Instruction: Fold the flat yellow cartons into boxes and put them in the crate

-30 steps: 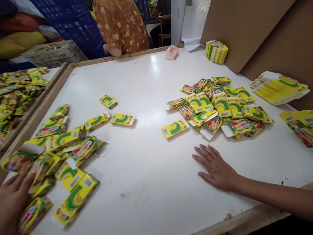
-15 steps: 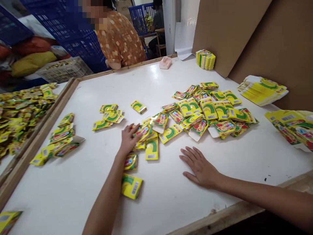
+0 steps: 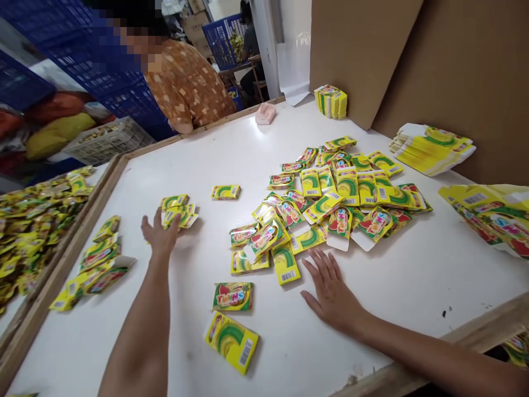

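Note:
My left hand (image 3: pixel 160 234) has its fingers spread over a small cluster of yellow-green packets (image 3: pixel 178 212) on the white table (image 3: pixel 198 264). Nothing is visibly gripped by it. Flat on the table, my right hand (image 3: pixel 328 286) rests with fingers apart, just below the front edge of a large pile of small boxes (image 3: pixel 347 187). Some boxes in the pile have open white flaps. Two boxes, one showing "TWINS" (image 3: pixel 233 296) and one yellow (image 3: pixel 232 342), lie between my forearms. A single box (image 3: pixel 225 192) lies beyond, right of my left hand.
Wooden edging (image 3: pixel 53 248) separates a heap of packets (image 3: pixel 37 237) at left. Another cluster (image 3: pixel 95 264) lies near it. Flattened cartons (image 3: pixel 432 149), a box stack (image 3: pixel 331 102), a pink item (image 3: pixel 265 113) and cardboard (image 3: pixel 355 55) stand farther back. A person in orange (image 3: pixel 185 82) is across the table.
My left hand has moved left from the edge of the pile to the small cluster. Boxes at the pile's near left now lie shifted right. My right hand stays flat on the table.

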A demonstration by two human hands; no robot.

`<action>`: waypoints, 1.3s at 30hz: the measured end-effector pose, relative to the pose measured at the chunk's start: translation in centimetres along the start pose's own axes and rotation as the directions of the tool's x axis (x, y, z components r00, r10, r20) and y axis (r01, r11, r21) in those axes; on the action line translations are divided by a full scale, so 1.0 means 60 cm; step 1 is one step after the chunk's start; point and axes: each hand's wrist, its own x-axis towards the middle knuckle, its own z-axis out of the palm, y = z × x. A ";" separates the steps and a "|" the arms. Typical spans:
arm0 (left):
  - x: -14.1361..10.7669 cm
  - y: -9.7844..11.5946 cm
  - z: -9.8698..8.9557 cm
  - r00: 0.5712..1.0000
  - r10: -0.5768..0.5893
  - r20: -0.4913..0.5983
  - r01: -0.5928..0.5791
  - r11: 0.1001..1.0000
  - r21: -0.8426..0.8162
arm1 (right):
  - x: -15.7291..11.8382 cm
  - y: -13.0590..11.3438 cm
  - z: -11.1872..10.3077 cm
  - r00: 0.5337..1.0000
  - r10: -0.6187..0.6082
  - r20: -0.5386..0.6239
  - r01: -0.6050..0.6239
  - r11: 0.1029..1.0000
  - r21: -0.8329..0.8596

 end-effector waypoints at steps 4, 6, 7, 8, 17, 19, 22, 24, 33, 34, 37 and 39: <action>0.049 -0.040 0.019 0.982 -0.135 0.131 0.121 0.987 0.109 | 0.004 -0.001 0.000 1.000 -0.006 0.019 0.006 1.000 -0.015; 0.045 -0.037 0.035 0.982 -0.064 0.177 0.037 0.988 0.151 | 0.006 -0.002 -0.001 0.999 -0.007 0.033 0.008 1.000 -0.029; 0.035 -0.030 0.044 0.979 0.000 0.202 -0.032 0.987 0.155 | 0.007 -0.003 -0.001 0.999 -0.008 0.042 0.009 0.999 -0.035; 0.021 -0.018 0.051 0.971 0.077 0.226 -0.112 0.983 0.144 | 0.007 -0.003 -0.002 0.999 -0.009 0.050 0.011 0.999 -0.038; -0.171 0.138 0.089 0.829 0.443 0.342 -0.447 0.892 -0.070 | 0.003 -0.004 -0.006 1.000 -0.020 0.007 0.020 1.000 0.023; -0.195 0.155 0.085 0.846 0.402 0.350 -0.405 0.912 -0.067 | -0.001 -0.005 -0.010 0.999 -0.013 -0.032 0.015 0.998 0.057; -0.228 0.167 0.071 0.863 0.337 0.377 -0.336 0.939 -0.070 | -0.012 -0.005 -0.019 0.998 0.005 -0.070 0.001 0.997 0.078; -0.254 0.171 0.059 0.864 0.311 0.396 -0.305 0.949 -0.079 | -0.026 -0.002 -0.028 0.997 0.018 -0.075 -0.013 0.998 0.068; -0.376 0.185 -0.019 0.799 0.307 0.516 -0.247 0.951 -0.184 | -0.118 0.057 -0.095 0.997 0.031 -0.076 -0.027 0.998 0.061; -0.388 0.179 -0.035 0.810 0.306 0.501 -0.242 0.952 -0.189 | -0.127 0.063 -0.103 0.997 0.036 -0.072 -0.030 0.997 0.070; -0.428 0.152 -0.084 0.917 0.183 0.354 -0.164 0.983 -0.083 | -0.144 0.077 -0.122 0.996 0.061 -0.072 -0.052 0.992 0.116; -0.460 0.132 -0.109 0.957 -0.018 0.290 -0.010 0.995 0.096 | -0.151 0.084 -0.128 0.991 0.112 -0.080 -0.099 0.983 0.152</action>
